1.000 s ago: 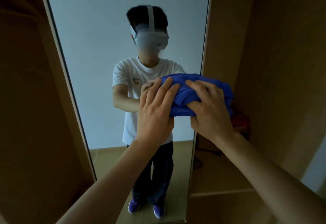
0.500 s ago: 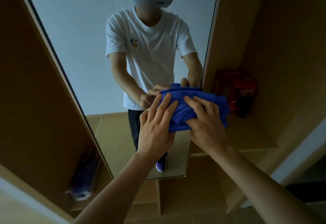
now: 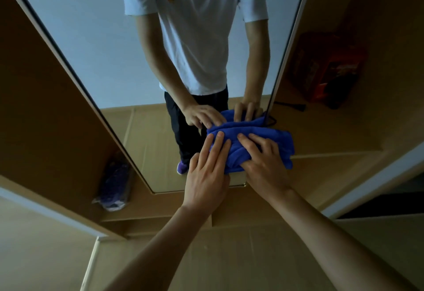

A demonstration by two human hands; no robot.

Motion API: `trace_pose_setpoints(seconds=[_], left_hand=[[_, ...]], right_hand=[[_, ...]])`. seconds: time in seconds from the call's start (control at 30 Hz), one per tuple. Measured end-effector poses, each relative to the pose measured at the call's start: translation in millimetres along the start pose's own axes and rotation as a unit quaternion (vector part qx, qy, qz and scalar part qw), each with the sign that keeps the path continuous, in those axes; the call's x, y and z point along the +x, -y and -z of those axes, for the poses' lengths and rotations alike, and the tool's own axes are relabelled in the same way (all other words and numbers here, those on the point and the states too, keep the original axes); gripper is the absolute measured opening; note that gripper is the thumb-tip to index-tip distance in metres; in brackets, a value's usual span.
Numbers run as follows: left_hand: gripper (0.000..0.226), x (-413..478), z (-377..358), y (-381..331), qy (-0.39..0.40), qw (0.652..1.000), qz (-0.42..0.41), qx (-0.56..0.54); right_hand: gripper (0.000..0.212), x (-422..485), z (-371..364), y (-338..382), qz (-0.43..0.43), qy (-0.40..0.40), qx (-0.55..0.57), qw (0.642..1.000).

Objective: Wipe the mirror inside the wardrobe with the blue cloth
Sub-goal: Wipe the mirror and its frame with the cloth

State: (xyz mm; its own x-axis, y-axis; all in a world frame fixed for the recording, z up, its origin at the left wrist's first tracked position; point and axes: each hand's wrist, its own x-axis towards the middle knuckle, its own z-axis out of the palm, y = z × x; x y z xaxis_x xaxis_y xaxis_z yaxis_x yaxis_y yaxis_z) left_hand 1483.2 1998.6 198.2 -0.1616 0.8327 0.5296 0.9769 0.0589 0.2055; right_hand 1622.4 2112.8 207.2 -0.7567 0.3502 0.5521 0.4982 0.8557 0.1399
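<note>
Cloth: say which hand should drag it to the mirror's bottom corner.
Right: the right hand grips the cloth's middle above that corner; the left hand only rests fingers on its end.

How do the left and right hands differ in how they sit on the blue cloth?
The left hand lies flat, fingers straight, on the left end of the blue cloth; the right hand has bent fingers gripping its middle folds. Both press it against the lower right corner of the mirror.

We're in a home, right at an open wooden wardrobe [image 3: 46, 95]: tall mirror [image 3: 103, 50] fixed inside, a red box [image 3: 325, 68] on the shelf [image 3: 339, 130] to its right, a plastic-wrapped purple bundle [image 3: 115, 180] down at the bottom left.
</note>
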Motion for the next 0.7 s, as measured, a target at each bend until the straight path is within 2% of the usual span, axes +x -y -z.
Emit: trace_pose_setpoints(seconds=[0.3,0.4,0.53,0.7], left_hand=[[0.068,-40.1,-49.7,15.8,0.056,0.998,-0.001,0.028],[0.067,-53.3,-65.7,18.5,0.086,0.996,0.004,0.017],[0.068,-68.0,-88.0,22.0,0.118,0.993,0.020,-0.006],[0.063,-85.8,-118.3,28.0,0.151,0.988,0.028,-0.024]], right_hand=[[0.033,-42.3,-55.2,18.3,-0.012,0.034,0.012,0.999],[0.034,-56.6,-70.6,21.8,-0.006,0.072,0.013,0.997],[0.022,-76.4,-96.2,23.3,-0.009,0.122,0.009,0.992],[0.021,-100.2,-127.6,30.4,-0.030,0.160,0.037,0.986]])
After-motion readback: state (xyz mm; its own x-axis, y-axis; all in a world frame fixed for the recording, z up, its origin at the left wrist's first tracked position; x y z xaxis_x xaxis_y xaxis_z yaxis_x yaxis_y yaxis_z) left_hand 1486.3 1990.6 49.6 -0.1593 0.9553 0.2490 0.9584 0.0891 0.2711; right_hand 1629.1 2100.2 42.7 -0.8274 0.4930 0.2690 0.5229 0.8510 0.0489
